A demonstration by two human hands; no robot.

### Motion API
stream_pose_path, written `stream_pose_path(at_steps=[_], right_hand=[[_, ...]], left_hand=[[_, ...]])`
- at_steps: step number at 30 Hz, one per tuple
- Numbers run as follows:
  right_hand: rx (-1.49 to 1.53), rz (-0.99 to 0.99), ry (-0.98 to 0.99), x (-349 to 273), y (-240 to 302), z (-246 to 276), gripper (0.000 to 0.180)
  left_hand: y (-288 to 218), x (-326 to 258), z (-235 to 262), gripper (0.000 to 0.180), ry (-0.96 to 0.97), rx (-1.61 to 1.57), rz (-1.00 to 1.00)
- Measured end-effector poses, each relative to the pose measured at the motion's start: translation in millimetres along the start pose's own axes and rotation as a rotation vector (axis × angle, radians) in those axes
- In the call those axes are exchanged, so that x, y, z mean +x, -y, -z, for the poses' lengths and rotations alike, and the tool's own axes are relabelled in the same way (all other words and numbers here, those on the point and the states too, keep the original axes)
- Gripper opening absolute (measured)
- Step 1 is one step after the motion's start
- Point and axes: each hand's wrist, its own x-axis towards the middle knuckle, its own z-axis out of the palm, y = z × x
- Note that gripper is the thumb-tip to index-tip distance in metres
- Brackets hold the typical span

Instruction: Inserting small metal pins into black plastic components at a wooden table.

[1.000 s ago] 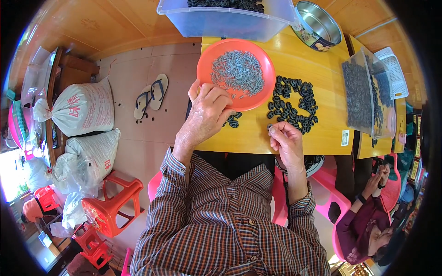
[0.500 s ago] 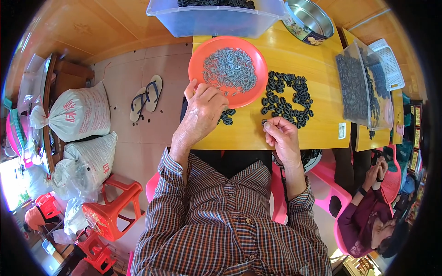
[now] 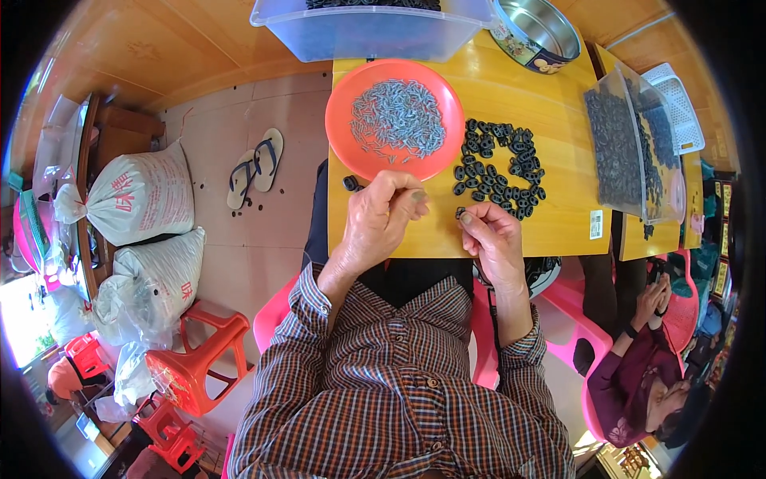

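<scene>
- Two plaid sleeves (image 3: 291, 363) are seen from the lower edge, the elbows bent and spread
- By the right hand (image 3: 493, 241), one small black part (image 3: 459, 213) is pinched between thumb and forefinger at the table's near edge; most of it is covered by the fingertips
- The left hand (image 3: 381, 214) is held just below the dish, wrist raised, thumb and forefinger curled towards each other; whether anything is gripped there cannot be told
- Two black pieces (image 3: 351, 183) can be made out left of that hand, partly overlapped
- One orange-red plastic dish (image 3: 339, 132) is set on the yellow table (image 3: 568, 144), heaped with thin grey pins (image 3: 399, 116) too many to be counted
- Beside it, dozens of black two-holed oval parts (image 3: 503, 188) are spread in a rough ring, too crowded for an exact count
- Two clear plastic bins (image 3: 375, 44) are seen, one cut off above, one at the right; between them one round tin (image 3: 520, 49) is cropped by the top edge
- Two flip-flops (image 3: 267, 164) and two white sacks (image 3: 148, 195) are left on the floor
</scene>
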Motion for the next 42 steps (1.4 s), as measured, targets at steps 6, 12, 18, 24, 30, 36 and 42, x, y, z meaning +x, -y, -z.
stream_pose_path(at_steps=[6,12,18,24,30,36,42], right_hand=[[0.034,0.027,-0.020,-6.7,4.7,-2.0,0.010],[0.061,0.056,-0.032,-6.5,1.7,-0.4,0.010],[0.077,0.074,-0.059,-7.6,2.9,-3.2,0.010],[0.043,0.075,-0.065,-6.5,-0.2,-2.7,0.009],[0.029,0.071,-0.059,-6.7,-0.1,-4.6,0.010],[0.014,0.065,-0.051,-7.4,0.1,-5.2,0.012],[-0.002,0.072,-0.051,-7.5,0.9,-6.3,0.011]], left_hand=[[15.5,-6.1,-19.8,0.013,0.101,-0.401,0.228],[19.9,-8.7,-31.7,0.012,0.108,-0.565,0.287],[19.2,-8.0,-32.0,0.013,0.141,-0.513,0.311],[20.5,-9.6,-34.9,0.012,0.150,-0.496,0.324],[22.5,-10.4,-35.9,0.012,0.146,-0.486,0.327],[23.5,-10.1,-36.3,0.014,0.130,-0.518,0.334],[24.3,-10.5,-36.0,0.014,0.140,-0.538,0.339]])
